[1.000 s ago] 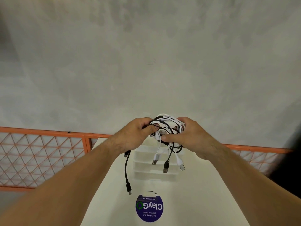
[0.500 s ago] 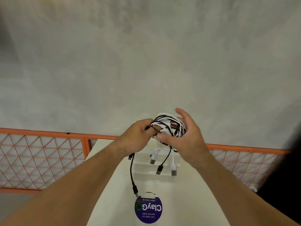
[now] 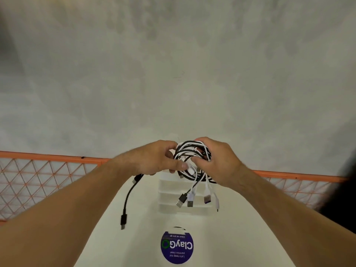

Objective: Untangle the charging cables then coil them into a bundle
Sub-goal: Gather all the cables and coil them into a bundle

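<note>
Your left hand (image 3: pixel 154 158) and right hand (image 3: pixel 219 160) are both raised above the surface (image 3: pixel 119 237), with the cable bundle (image 3: pixel 190 151) between them. The bundle is a mix of black and white cables in loose, messy loops, held in the air and not touching the surface.

Left grip: fingers curled in, thumb underneath, pinching the bundle's left side. Right grip: fingers curled over the top, thumb pressing in from the front, closed on the bundle's right side.

A black cable end (image 3: pixel 126 201) drops from under your left hand and hangs free, its plug at the bottom. Four more ends dangle below the bundle, close together: a black USB plug (image 3: pixel 181 201), a white-bodied USB plug (image 3: pixel 190 200), a purple-tinted plug (image 3: pixel 207 197) and a thin white plug (image 3: pixel 217 203).

A white tray (image 3: pixel 167 191) with ridged compartments sits on the surface, under the dangling plugs. Nearer you, a round purple sticker (image 3: pixel 177 246) lies flat on the surface, its "ClayGo" print upside down. An orange mesh fence (image 3: pixel 38 176) runs behind the surface on both sides. Grey concrete (image 3: pixel 173 64) fills the upper view.
</note>
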